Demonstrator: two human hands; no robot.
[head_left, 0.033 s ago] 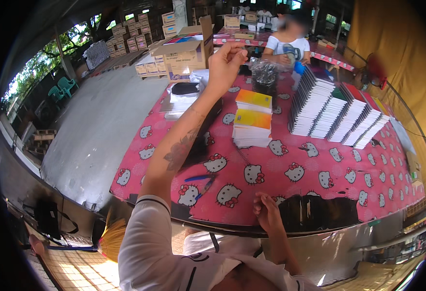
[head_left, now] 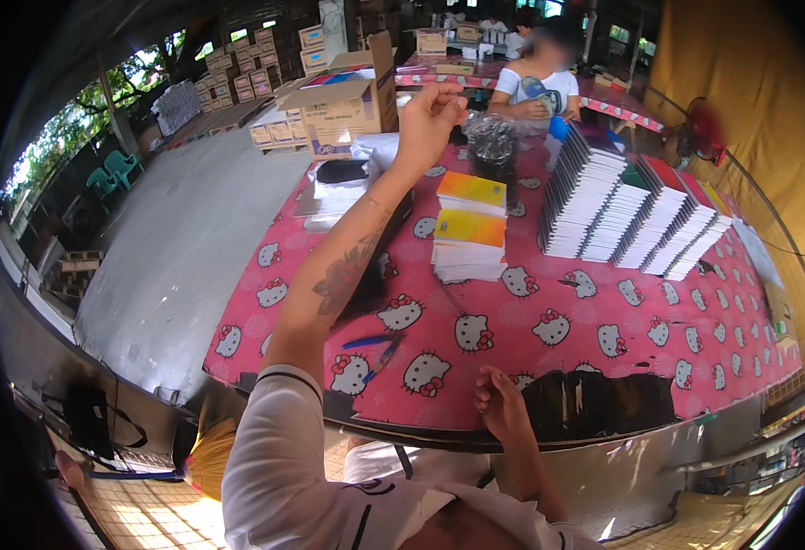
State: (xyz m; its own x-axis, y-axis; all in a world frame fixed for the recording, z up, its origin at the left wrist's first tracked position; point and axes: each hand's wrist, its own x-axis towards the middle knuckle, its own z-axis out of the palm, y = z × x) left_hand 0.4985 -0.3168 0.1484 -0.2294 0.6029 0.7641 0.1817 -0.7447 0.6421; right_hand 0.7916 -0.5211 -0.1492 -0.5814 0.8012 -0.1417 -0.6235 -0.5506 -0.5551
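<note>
My left hand is raised over the far left part of the table, its fingers curled into a pinch. Anything between those fingertips is too small to make out. Low at the near table edge, my right hand has its fingers curled in, and I cannot see what they hold, if anything. Between my hands, stacked booklets with yellow-orange covers sit on the pink patterned tablecloth. A thin dark spiral coil lies just before them. Blue-handled pliers rest near my left forearm.
Tall stacks of spiral notebooks stand at the right. Behind the booklets is a dark bundle in clear plastic. A large open carton stands at the far left. Across the table sits another person. A red fan is at the back right.
The whole view has shifted slightly. Both of my hands keep nearly the same pose, and the things on the table stay in place.
</note>
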